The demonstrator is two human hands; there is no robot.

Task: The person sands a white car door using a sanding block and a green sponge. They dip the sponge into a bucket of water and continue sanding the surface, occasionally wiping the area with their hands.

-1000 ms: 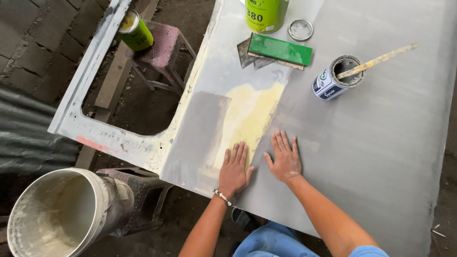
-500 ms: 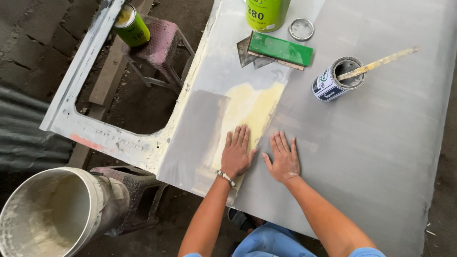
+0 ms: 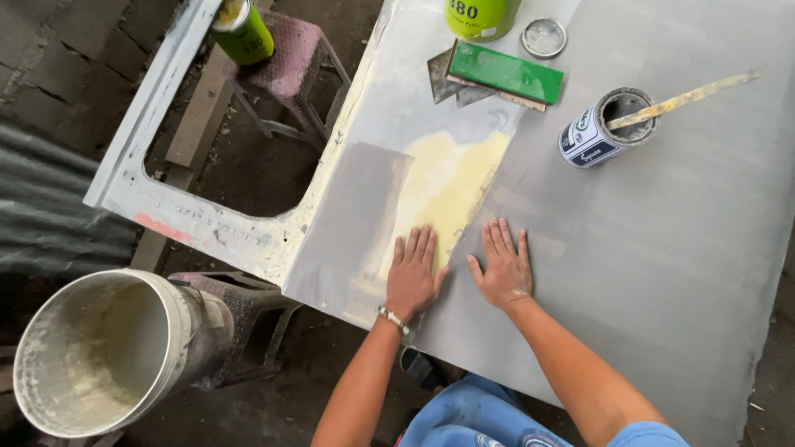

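Far left: large white plastic bucket (image 3: 99, 352), tipped toward me, inside smeared with pale residue, standing on the ground apart from the work. Beyond it, a green cylindrical can (image 3: 244, 31) sits on a pink-topped stool (image 3: 290, 62) that shows through the window opening of the grey primed metal panel (image 3: 662, 248), which lies flat in front of me.

Panel, left part: a darker grey rectangular patch (image 3: 352, 215) sits directly beside a pale yellow filler patch (image 3: 447, 186).

My left hand (image 3: 411, 277) lies palm down at the near end of the yellow patch, fingers (image 3: 418, 248) straight and together, flat on the surface, gripping nothing. A beaded bracelet (image 3: 393, 319) is on that wrist.

My right hand (image 3: 501, 265) lies palm down just beside the left, on bare grey primer off the patch's right edge; fingers slightly spread, flat, holding nothing. The hands are near each other but not touching.

Far edge, left to right: a tall lime-green can (image 3: 480, 16), a green rectangular sanding block (image 3: 505, 73) lying over grey abrasive sheets (image 3: 443, 79), a round metal lid (image 3: 544, 37), then a small open white-and-blue tin (image 3: 609, 128) with a wooden stirring stick (image 3: 687, 98) leaning out to the right.
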